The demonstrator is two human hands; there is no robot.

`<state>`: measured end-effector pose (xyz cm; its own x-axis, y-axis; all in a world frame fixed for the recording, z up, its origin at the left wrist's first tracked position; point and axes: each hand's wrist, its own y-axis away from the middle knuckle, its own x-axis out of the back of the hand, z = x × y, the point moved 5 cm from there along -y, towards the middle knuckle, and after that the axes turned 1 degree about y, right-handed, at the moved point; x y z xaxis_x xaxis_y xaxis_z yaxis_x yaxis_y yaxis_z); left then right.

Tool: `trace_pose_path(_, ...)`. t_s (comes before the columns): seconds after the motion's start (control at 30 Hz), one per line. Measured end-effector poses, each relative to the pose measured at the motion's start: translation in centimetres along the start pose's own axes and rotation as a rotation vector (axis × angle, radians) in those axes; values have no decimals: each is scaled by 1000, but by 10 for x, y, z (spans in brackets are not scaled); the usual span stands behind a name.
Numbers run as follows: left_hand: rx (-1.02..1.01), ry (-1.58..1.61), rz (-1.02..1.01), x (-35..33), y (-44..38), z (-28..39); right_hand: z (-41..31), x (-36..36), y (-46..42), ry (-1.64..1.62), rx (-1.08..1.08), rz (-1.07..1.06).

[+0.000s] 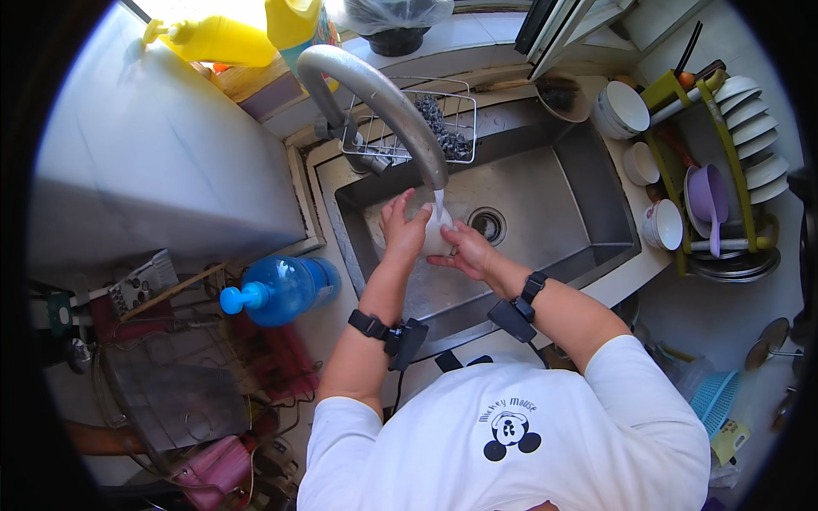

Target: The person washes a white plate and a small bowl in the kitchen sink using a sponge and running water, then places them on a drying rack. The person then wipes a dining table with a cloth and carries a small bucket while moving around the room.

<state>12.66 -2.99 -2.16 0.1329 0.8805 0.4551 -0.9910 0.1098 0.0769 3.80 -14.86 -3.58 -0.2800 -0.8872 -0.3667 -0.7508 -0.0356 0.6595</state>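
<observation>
Water runs from the curved metal faucet (390, 96) onto a white bowl (437, 235) held over the stainless steel sink (537, 185). My left hand (405, 227) is at the bowl's left side, its fingers raised and spread near the rim. On the right side, my right hand (470, 250) grips the bowl between thumb and fingers. The sink drain (487, 225) lies just right of the bowl. A wire rack (473, 121) with dark steel-wool scourers (441, 128) hangs behind the faucet.
A blue pump bottle (287, 290) stands left of the sink. White bowls (623, 108) line the right counter beside a green dish rack (735, 147) holding stacked bowls and a purple ladle (708, 195). A strainer-like utensil (563, 102) rests at the sink's back right corner. Yellow bottles (217, 41) are at the window.
</observation>
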Motion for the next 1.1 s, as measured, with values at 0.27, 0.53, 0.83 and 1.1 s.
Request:
trace_pose_path(0.27, 101, 614, -246, -11, -60, -12, -8, -4, 32, 1503, 1081, -19)
trace_pose_path(0.53, 147, 839, -402, 6, -79, 16, -1, 9, 27, 1549, 1112, 8)
trace_pose_path(0.83, 203, 1134, -534, 5, -90, 17, 2, 23, 14, 1535, 1049, -65)
trace_pose_path(1.1, 172, 1330, -423, -9, -107, 6, -13, 10, 9, 1498, 1125, 14)
